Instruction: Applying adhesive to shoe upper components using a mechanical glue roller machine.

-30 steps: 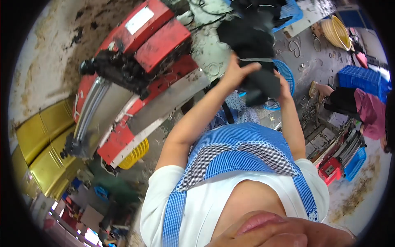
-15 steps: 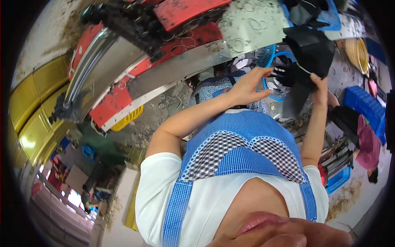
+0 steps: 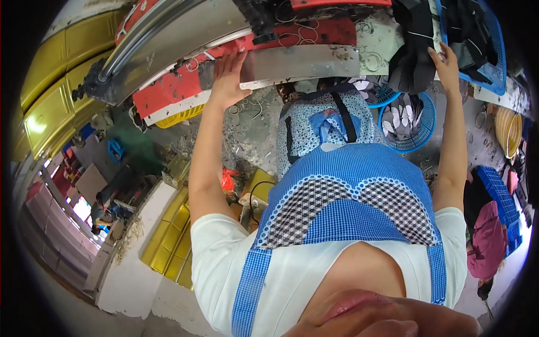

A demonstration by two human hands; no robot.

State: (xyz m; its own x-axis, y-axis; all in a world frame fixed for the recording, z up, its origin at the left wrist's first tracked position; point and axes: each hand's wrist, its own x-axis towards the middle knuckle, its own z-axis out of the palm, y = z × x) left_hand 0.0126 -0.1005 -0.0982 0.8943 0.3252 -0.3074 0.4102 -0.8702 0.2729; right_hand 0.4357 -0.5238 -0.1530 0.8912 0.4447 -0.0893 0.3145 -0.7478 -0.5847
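My left hand (image 3: 229, 81) lies with its fingers spread on the red and metal front edge of the machine (image 3: 303, 62). My right hand (image 3: 447, 67) is at the right edge of a bundle of black flat pieces (image 3: 412, 53), its thumb and fingers apart. A pale band runs round the bundle, which lies at the worktop's front and partly overhangs it. Right beside it stands a blue crate (image 3: 496, 73) holding more black pieces. Below the bundle, a round blue basket (image 3: 431, 135) contains grey and black cut pieces with pale patches.
A metal bar (image 3: 149, 33) spans the machine at upper left. Loose rings (image 3: 370, 60) are scattered on the pale worktop and the floor. A yellow basket (image 3: 179, 117) sits under the machine. At right are a tan basket (image 3: 508, 132), stacked blue crates (image 3: 497, 191) and another person (image 3: 487, 241).
The black bundle has gone from between my hands onto the worktop's front. My left hand has moved left to the machine edge, and my right hand has loosened from the bundle.
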